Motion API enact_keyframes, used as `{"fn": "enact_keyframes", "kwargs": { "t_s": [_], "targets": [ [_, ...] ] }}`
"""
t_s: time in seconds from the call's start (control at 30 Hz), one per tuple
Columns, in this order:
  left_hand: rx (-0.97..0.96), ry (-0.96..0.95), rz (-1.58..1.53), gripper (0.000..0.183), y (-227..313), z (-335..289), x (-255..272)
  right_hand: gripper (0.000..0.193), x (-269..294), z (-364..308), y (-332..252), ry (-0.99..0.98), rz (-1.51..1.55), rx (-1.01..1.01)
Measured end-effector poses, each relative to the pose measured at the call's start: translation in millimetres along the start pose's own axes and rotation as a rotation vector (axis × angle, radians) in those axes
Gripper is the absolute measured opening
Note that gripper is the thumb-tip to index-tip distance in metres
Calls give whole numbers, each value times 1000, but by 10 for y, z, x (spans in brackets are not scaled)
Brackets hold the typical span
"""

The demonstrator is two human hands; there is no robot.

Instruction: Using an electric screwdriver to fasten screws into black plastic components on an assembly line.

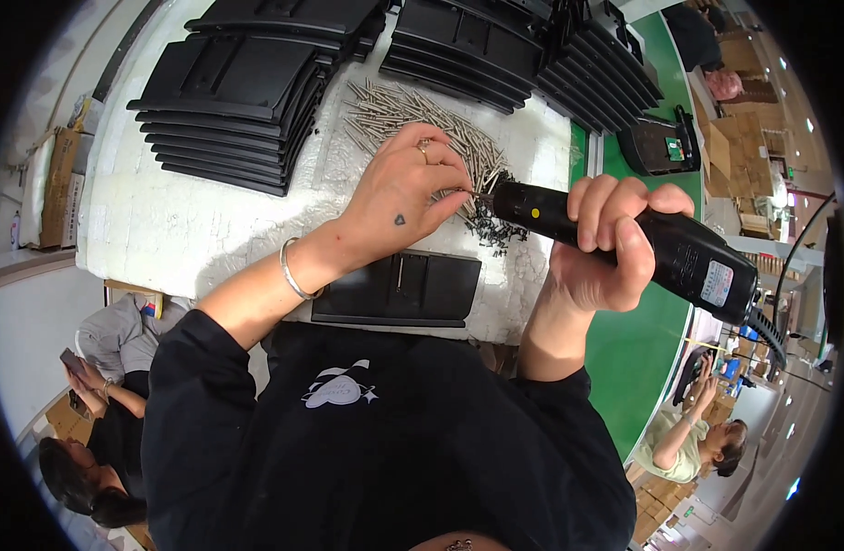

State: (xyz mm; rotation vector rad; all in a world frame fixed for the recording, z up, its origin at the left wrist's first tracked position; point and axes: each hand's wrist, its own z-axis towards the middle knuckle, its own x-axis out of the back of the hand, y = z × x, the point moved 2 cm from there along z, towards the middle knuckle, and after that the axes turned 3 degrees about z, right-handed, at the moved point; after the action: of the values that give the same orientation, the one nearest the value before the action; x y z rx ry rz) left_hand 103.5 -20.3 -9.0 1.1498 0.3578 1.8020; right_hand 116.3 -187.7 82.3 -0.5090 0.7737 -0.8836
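Observation:
My right hand (598, 241) is wrapped round a black electric screwdriver (693, 250), which lies nearly level with its bit toward the left. At the bit's tip, the thumb and fingers of my left hand (394, 188) are pinched together; what they hold is too small and covered to make out. Beneath and beyond that hand spreads a heap of slim silver metal pins (399, 103). Small black screws (495, 231) lie scattered under the screwdriver's nose. Close to my body a black plastic panel (445, 286) rests flat, with one silver pin (401, 273) on it.
Stacks of black panels stand at the far left (224, 87), far middle (463, 46) and far right (596, 60) of the white foam-covered table (128, 234). A black tray with a green board (660, 145) sits on the green surface (628, 358). The screwdriver's cord (766, 332) trails right. Other people sit either side.

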Motion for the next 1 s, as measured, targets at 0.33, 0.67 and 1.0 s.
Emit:
{"fn": "enact_keyframes", "kwargs": {
  "t_s": [0.33,0.67,1.0],
  "targets": [
    [-16,21,158,12,-11,-68,119,37,-86,7,18,2,84,-3],
    [106,64,-50,43,87,-152,226,39,-202,-19,50,-4,146,-4],
    [75,51,11,57,182,-215,275,39,-233,-49,66,-41,141,-36]
  ]
}}
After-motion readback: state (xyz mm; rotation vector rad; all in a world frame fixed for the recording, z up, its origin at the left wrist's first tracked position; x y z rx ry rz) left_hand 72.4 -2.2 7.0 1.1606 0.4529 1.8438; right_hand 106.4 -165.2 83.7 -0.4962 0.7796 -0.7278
